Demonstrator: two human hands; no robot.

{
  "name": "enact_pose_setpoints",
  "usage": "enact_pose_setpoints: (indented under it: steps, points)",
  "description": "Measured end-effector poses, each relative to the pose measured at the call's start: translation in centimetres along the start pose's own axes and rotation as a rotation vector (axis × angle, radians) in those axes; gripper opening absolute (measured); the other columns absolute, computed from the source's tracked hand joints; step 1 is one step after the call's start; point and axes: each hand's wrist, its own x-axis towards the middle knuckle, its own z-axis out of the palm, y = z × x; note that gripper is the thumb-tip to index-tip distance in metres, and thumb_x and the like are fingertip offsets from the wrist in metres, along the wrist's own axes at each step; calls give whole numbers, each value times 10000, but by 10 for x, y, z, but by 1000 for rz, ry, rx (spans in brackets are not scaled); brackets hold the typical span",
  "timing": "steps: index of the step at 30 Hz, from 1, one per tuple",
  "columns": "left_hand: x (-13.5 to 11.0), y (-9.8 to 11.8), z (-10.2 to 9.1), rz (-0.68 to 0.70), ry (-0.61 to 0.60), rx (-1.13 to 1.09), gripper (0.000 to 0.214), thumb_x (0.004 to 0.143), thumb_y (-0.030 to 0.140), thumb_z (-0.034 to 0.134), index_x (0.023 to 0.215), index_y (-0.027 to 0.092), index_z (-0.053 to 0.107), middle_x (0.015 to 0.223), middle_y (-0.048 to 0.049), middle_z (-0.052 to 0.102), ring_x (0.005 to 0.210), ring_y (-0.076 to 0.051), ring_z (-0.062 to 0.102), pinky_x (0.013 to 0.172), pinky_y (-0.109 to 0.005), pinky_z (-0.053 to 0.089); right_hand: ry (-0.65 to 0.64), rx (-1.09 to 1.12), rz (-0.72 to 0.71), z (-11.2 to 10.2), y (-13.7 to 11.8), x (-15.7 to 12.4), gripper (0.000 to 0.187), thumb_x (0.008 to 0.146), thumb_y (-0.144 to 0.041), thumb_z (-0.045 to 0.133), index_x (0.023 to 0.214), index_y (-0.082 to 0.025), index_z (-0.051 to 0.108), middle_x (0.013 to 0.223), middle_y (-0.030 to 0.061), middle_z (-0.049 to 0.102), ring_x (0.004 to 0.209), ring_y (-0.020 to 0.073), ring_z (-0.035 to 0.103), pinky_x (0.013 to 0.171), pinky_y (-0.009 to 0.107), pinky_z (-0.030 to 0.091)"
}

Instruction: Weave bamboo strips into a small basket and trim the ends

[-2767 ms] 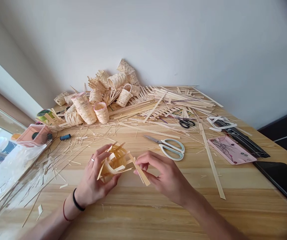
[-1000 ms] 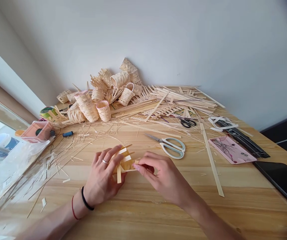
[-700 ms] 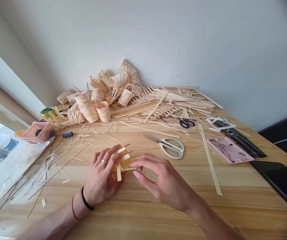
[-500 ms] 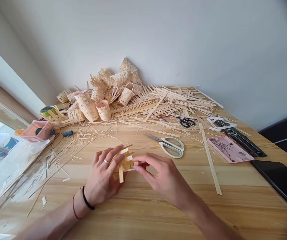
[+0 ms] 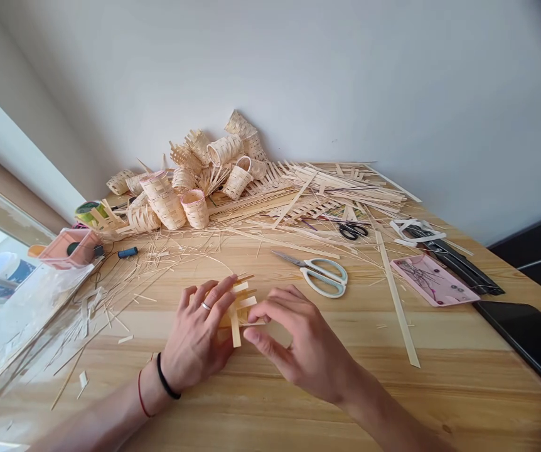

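Note:
A small woven basket of pale wooden strips point(image 5: 235, 320), its strip ends sticking out, lies in my left hand point(image 5: 199, 326), whose fingers curl over its left side and hide much of it. My left hand wears a ring and is closed on the basket. At the basket's right side is my right hand point(image 5: 294, 333), thumb and forefinger apart, the fingertips close to a protruding strip end. Whether those fingertips touch the strip is hard to see. Beyond both hands, scissors with pale handles point(image 5: 324, 276) lie on the wooden table point(image 5: 261, 408).
Finished and partly woven baskets point(image 5: 162, 198) are heaped by the wall, beside a pile of loose strips point(image 5: 346, 188). Black scissors point(image 5: 353, 231) and a pink tray of pins point(image 5: 433, 280) lie to the right, near a long flat strip point(image 5: 396, 301). Scraps litter the left.
My right thumb and forefinger have parted at the basket's right edge. My left hand and the basket have shifted slightly to the right.

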Motion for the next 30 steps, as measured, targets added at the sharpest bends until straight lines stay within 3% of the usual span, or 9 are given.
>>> enact_pose_setpoints:
  steps: [3, 7, 11, 17, 30]
  points:
    - [1, 0, -1, 21, -13, 24, 601, 855, 173, 663, 1414, 228, 448, 1563, -152, 599, 1260, -361, 610, 967, -490, 427, 31, -58, -10, 7, -5, -1, 363, 993, -551, 691, 922, -196, 679, 841, 64, 749, 817, 251, 653, 816, 409, 472]
    - [2, 0, 0, -6, -11, 50, 587, 871, 193, 673, 1410, 211, 442, 1571, -160, 591, 1276, -358, 602, 991, -488, 421, 56, -103, -17, 16, -6, -4, 112, 977, -247, 716, 890, -205, 662, 838, 44, 752, 804, 237, 649, 797, 396, 477]
    - [1, 1, 1, -20, -1, 52, 598, 885, 222, 711, 1414, 206, 433, 1571, -156, 592, 1294, -353, 594, 1016, -489, 425, 46, -66, 6, 12, -3, -5, 133, 982, -116, 592, 903, -205, 651, 793, 32, 714, 754, 218, 639, 739, 375, 485]
    - [1, 0, -2, -12, -11, 37, 627, 860, 188, 704, 1422, 221, 427, 1561, -152, 600, 1288, -351, 605, 1017, -494, 433, 3, 111, 129, 3, 1, -3, 141, 1018, -122, 548, 1025, -227, 641, 933, 36, 758, 853, 207, 713, 815, 351, 545]
    - [1, -2, -3, 5, -34, -12, 626, 868, 195, 700, 1424, 226, 414, 1564, -155, 589, 1291, -350, 609, 1027, -498, 451, -142, 383, 344, -6, 7, -2, 149, 1127, -316, 427, 1072, -235, 539, 988, 65, 796, 933, 198, 770, 849, 324, 570]
